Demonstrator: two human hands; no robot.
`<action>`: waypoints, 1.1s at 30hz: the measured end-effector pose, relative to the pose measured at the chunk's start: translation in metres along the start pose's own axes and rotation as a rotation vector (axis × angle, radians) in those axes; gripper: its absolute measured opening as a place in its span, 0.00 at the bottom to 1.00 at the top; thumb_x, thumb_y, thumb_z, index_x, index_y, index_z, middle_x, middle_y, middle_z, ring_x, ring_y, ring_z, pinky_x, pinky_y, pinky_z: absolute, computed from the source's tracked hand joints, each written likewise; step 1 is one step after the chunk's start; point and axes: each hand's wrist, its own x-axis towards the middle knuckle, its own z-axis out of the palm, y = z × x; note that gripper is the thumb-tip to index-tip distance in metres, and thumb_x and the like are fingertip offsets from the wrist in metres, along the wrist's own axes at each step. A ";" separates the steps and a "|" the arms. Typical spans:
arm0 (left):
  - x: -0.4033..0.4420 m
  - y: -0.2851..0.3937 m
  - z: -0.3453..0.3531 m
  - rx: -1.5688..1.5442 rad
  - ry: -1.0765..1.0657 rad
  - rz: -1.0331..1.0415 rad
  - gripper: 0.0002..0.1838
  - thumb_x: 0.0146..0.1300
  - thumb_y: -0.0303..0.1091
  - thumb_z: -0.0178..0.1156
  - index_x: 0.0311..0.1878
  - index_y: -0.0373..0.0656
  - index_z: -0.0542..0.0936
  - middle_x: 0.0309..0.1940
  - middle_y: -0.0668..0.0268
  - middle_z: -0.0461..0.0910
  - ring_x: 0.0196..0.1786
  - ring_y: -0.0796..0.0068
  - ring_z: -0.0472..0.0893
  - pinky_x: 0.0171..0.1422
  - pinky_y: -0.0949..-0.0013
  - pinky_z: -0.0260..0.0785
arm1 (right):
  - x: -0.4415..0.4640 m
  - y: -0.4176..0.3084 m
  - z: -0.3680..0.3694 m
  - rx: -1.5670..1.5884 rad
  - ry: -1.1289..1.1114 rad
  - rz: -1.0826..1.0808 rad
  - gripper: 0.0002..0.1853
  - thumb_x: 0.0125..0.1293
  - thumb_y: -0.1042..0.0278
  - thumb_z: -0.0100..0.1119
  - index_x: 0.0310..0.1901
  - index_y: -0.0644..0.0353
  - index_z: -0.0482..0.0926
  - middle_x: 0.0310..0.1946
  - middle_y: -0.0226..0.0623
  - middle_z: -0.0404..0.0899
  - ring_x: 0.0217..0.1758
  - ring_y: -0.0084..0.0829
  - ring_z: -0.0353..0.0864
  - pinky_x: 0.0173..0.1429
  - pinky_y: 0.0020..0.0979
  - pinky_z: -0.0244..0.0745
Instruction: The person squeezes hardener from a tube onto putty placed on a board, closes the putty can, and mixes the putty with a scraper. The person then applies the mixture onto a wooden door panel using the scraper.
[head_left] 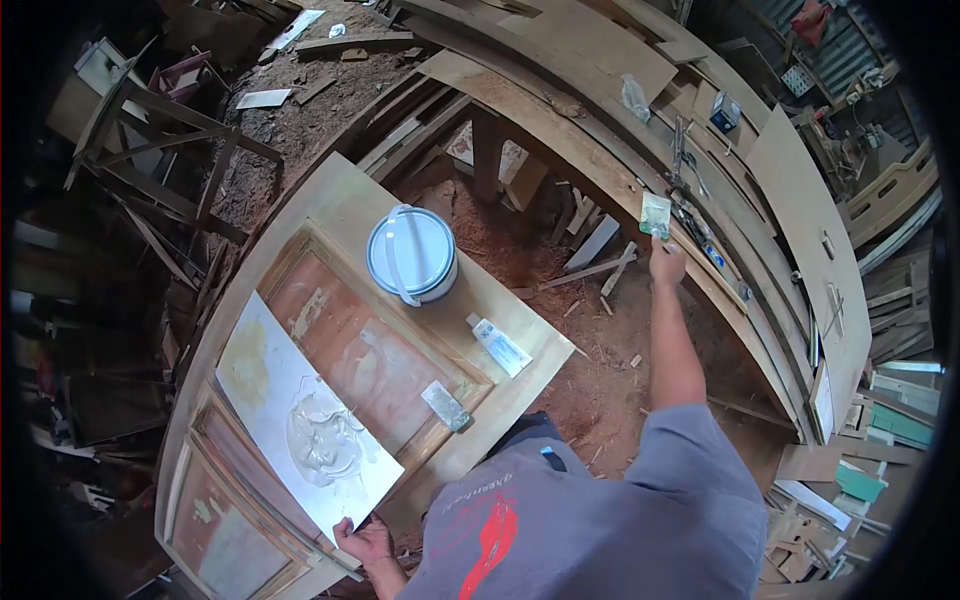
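My left hand [367, 541] is closed on the lower corner of a white board [270, 385], which carries a smeared pale paste [325, 440]. The board lies across a panelled wooden door [315, 210]. My right hand [667, 262] is stretched out to the right, closed on a small flat scraper [655, 214] with a whitish blade, close to the edge of the plank bench. On the door stand a lidded tin [411, 253], a white and blue tube [499, 346] and a second flat scraper [446, 405].
A long bench of stacked planks [600, 130] curves along the right, with tools [685, 190], a small blue box [725, 112] and a plastic bag [635, 98] on it. A wooden frame [180, 150] stands at the left. Wood scraps [595, 243] litter the floor.
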 end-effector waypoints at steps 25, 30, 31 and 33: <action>-0.007 -0.010 -0.003 0.014 -0.098 -0.016 0.32 0.57 0.23 0.56 0.69 0.30 0.73 0.66 0.53 0.81 0.71 0.54 0.79 0.79 0.49 0.71 | -0.253 -0.166 -0.126 1.097 -1.349 -0.133 0.10 0.77 0.73 0.62 0.56 0.61 0.77 0.50 0.34 0.85 0.54 0.27 0.86 0.62 0.32 0.80; -0.005 -0.018 -0.002 -0.044 -0.262 -0.075 0.32 0.70 0.27 0.60 0.76 0.30 0.66 0.72 0.53 0.75 0.75 0.54 0.75 0.85 0.49 0.61 | -0.394 -0.209 -0.124 0.829 -1.563 -0.264 0.13 0.69 0.75 0.71 0.53 0.64 0.82 0.43 0.29 0.88 0.46 0.24 0.87 0.55 0.31 0.82; -0.001 -0.021 -0.009 -0.028 -0.270 -0.095 0.32 0.73 0.28 0.61 0.77 0.31 0.66 0.74 0.53 0.73 0.76 0.54 0.74 0.86 0.48 0.59 | -0.414 -0.214 -0.116 0.652 -1.560 -0.500 0.12 0.69 0.75 0.71 0.52 0.65 0.84 0.42 0.31 0.88 0.46 0.26 0.87 0.54 0.32 0.82; 0.001 -0.019 -0.010 -0.007 -0.270 -0.152 0.30 0.75 0.29 0.59 0.77 0.32 0.65 0.75 0.53 0.73 0.76 0.54 0.74 0.85 0.46 0.61 | -0.444 -0.219 -0.093 0.307 -1.461 -0.965 0.10 0.69 0.74 0.71 0.49 0.66 0.86 0.40 0.34 0.89 0.46 0.28 0.88 0.53 0.35 0.81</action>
